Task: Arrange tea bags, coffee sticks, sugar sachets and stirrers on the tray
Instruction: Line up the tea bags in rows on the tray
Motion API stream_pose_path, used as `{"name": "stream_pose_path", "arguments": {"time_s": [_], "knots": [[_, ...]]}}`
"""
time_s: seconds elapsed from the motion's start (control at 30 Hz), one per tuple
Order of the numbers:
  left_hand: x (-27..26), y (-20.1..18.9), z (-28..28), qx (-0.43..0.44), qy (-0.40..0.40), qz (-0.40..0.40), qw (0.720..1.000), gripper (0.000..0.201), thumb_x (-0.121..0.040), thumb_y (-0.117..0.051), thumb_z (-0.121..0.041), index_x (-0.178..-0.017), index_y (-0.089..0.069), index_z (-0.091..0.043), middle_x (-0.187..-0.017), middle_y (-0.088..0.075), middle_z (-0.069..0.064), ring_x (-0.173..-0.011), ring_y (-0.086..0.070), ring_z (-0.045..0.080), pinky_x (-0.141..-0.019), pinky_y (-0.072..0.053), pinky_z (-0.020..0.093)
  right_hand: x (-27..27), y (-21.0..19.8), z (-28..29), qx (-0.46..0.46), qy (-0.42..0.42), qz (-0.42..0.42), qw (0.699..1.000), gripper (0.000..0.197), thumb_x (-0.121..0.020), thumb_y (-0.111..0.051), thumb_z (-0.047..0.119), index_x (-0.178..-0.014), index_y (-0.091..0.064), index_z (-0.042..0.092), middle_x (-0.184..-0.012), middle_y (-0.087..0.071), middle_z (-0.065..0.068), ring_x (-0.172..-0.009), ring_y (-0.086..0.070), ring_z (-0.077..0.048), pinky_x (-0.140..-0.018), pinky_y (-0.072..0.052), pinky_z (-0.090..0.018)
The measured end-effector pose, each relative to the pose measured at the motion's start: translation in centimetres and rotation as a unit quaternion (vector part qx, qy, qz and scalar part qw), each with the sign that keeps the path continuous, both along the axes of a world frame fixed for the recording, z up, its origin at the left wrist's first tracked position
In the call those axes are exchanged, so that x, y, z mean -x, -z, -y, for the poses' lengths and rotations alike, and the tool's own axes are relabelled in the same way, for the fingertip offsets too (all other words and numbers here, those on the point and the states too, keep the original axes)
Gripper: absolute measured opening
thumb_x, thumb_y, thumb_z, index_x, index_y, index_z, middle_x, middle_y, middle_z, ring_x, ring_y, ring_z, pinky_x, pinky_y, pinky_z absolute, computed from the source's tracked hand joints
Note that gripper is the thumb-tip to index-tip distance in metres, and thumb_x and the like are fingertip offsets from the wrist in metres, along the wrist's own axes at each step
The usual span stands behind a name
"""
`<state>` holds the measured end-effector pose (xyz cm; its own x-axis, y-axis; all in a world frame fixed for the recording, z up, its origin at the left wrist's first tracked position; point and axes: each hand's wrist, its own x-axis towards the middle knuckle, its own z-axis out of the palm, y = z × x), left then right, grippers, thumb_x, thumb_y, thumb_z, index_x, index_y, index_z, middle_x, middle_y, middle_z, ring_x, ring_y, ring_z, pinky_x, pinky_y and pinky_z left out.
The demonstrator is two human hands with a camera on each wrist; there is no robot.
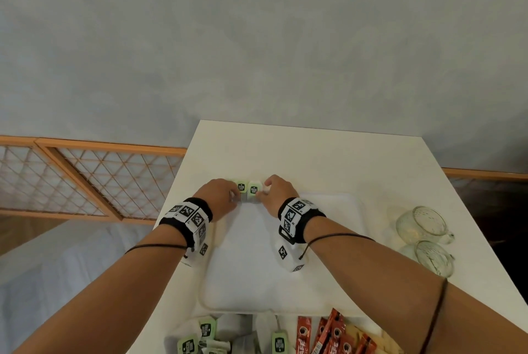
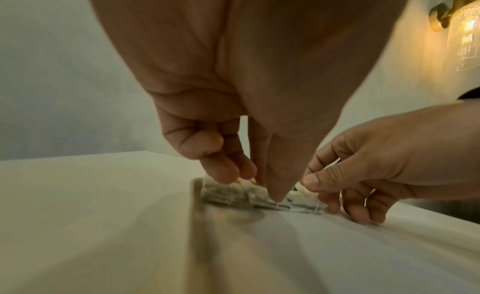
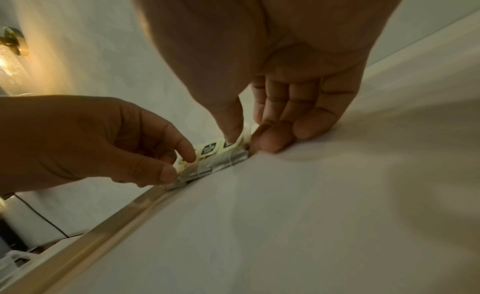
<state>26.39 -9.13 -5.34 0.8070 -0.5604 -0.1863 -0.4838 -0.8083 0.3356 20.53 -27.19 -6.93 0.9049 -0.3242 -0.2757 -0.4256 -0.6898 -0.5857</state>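
On the far left, behind the white table (image 1: 328,159), a wooden screen (image 1: 85,179) with a criss-cross pattern stands against the grey wall.

The left hand (image 1: 218,196) reaches to the far left corner of the white tray (image 1: 337,253). Its thumb and fingers (image 2: 223,171) are bent down onto the left end of a small row of tea bags (image 1: 247,192). In the left wrist view the fingertips press on the row, and it looks like they pinch the end bag, though the blur makes this hard to be sure of.

The tea bags sit side by side along the far edge of the tray, close to its rim. Each has a pale green tag with a dark label, and thin white strings cross the grey bags (image 3: 221,160).

The right hand (image 1: 278,192) is at the right end of the same row. In the right wrist view its thumb (image 3: 231,121) comes down on a green tag while the other fingers curl in behind the last bag, so it pinches that end. The two hands are close together with the row between them.

Near the person, in front of the tray, more tea bags with green tags (image 1: 208,331) lie in a loose pile. To their right lie red coffee sticks (image 1: 334,333).

On the far right of the table two glass mugs (image 1: 425,228) lie on their sides, one nearer than the other.
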Motion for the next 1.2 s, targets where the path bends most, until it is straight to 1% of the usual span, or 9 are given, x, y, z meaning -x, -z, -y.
{"name": "stream_pose_path", "arguments": {"time_s": [0.2,0.4,0.5,0.63,0.7,0.77,0.9,1.03,1.2], "knots": [[2.3,-1.9,-1.3,0.035,0.023,-0.022,0.999,0.024,-0.087,-0.072,-0.034,-0.109,-0.069,-0.025,-0.091,-0.064,-0.009,-0.078,-0.057,0.007,-0.071,-0.041,0.019,3.4,-3.3,0.3,-0.013,-0.107,-0.001,0.994,0.033,-0.092,-0.066,0.045,-0.118,-0.06,0.025,-0.105,-0.067,0.002,-0.091,-0.064,-0.018,-0.083,-0.054,-0.033],[10.1,-5.1,-3.3,0.023,0.115,-0.101,0.988,0.02,-0.086,-0.072,-0.047,-0.102,-0.068,-0.034,-0.087,-0.064,-0.016,-0.074,-0.06,-0.001,-0.067,-0.043,0.01,11.3,-7.4,-0.3,-0.039,-0.255,-0.018,0.966,0.034,-0.093,-0.068,0.042,-0.123,-0.063,0.027,-0.098,-0.069,0.012,-0.082,-0.062,-0.002,-0.083,-0.051,-0.026],[14.3,-5.3,-4.5,0.001,0.157,-0.134,0.978,0.027,-0.081,-0.071,-0.057,-0.099,-0.067,-0.037,-0.09,-0.062,-0.019,-0.076,-0.061,0.001,-0.069,-0.049,0.015,15.2,-6.8,-0.8,-0.01,-0.339,-0.063,0.939,0.037,-0.095,-0.065,0.042,-0.129,-0.06,0.029,-0.106,-0.067,0.014,-0.082,-0.062,-0.001,-0.083,-0.052,-0.029],[18.3,-4.4,-5.5,-0.034,0.19,-0.153,0.969,0.042,-0.069,-0.07,-0.068,-0.09,-0.066,-0.032,-0.089,-0.057,-0.019,-0.076,-0.053,-0.003,-0.067,-0.04,0.012,19.0,-4.6,-1.6,0.075,-0.424,-0.095,0.897,0.046,-0.095,-0.061,0.043,-0.139,-0.052,0.033,-0.116,-0.059,0.007,-0.084,-0.05,-0.006,-0.079,-0.04,-0.031],[19.6,-3.9,-5.4,-0.064,0.191,-0.148,0.968,0.052,-0.061,-0.071,-0.073,-0.082,-0.062,-0.026,-0.087,-0.06,-0.013,-0.074,-0.055,0.002,-0.066,-0.046,0.021,20.3,-3.9,-2.3,0.076,-0.439,-0.098,0.89,0.048,-0.092,-0.066,0.041,-0.138,-0.053,0.034,-0.113,-0.056,0.004,-0.091,-0.053,-0.014,-0.075,-0.039,-0.03],[20.5,-3.6,-5.2,-0.09,0.207,-0.136,0.965,0.058,-0.057,-0.072,-0.072,-0.078,-0.059,-0.019,-0.083,-0.064,-0.005,-0.071,-0.06,0.013,-0.064,-0.051,0.032,21.0,-3.4,-2.9,0.075,-0.451,-0.079,0.886,0.043,-0.088,-0.071,0.043,-0.128,-0.057,0.037,-0.103,-0.05,0.008,-0.082,-0.05,-0.008,-0.065,-0.035,-0.025],[21.2,-3.5,-4.7,-0.113,0.25,-0.124,0.954,0.054,-0.057,-0.071,-0.07,-0.08,-0.057,-0.023,-0.079,-0.062,-0.006,-0.067,-0.057,0.013,-0.055,-0.039,0.026,21.6,-2.2,-3.4,0.101,-0.441,-0.064,0.89,0.045,-0.079,-0.078,0.051,-0.113,-0.052,0.038,-0.104,-0.052,0.007,-0.083,-0.059,-0.019,-0.068,-0.049,-0.036],[21.5,-3.6,-4.6,-0.121,0.254,-0.102,0.954,0.042,-0.064,-0.068,-0.058,-0.084,-0.059,-0.022,-0.083,-0.063,-0.004,-0.071,-0.058,0.015,-0.059,-0.042,0.027,21.7,-2.4,-3.6,0.162,-0.445,-0.075,0.877,0.053,-0.086,-0.075,0.044,-0.129,-0.051,0.024,-0.117,-0.049,-0.002,-0.083,-0.06,-0.027,-0.067,-0.047,-0.037],[21.4,-3.0,-5.0,-0.113,0.223,-0.071,0.966,0.036,-0.075,-0.053,-0.048,-0.074,-0.054,-0.012,-0.076,-0.061,0.003,-0.068,-0.058,0.023,-0.061,-0.052,0.037,21.8,-3.1,-3.0,0.151,-0.427,-0.087,0.887,0.046,-0.089,-0.072,0.04,-0.129,-0.057,0.023,-0.126,-0.045,-0.002,-0.089,-0.06,-0.028,-0.073,-0.046,-0.036]]}}
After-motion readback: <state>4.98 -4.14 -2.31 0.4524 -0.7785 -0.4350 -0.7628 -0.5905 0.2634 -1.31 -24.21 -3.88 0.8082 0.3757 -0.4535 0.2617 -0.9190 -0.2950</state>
